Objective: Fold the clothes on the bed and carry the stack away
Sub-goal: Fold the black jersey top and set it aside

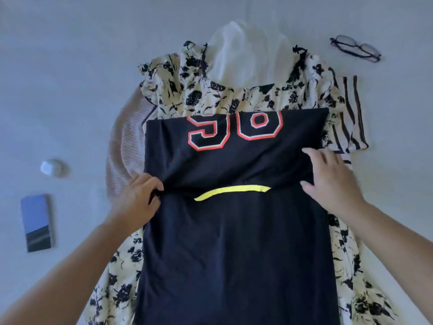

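Observation:
A dark navy jersey with orange-and-white numbers and a yellow neck strip lies lengthwise on top of the pile, its far part folded toward me. My left hand pinches the left end of that folded edge. At the right end, my right hand rests with fingers spread on the fabric. Under the jersey lie a cream garment with black flowers, a white piece at the far end, a striped piece at the right and a pinkish ribbed knit at the left.
The pale bed sheet surrounds the pile. A phone and a small white round case lie to the left. Dark-framed glasses lie at the far right.

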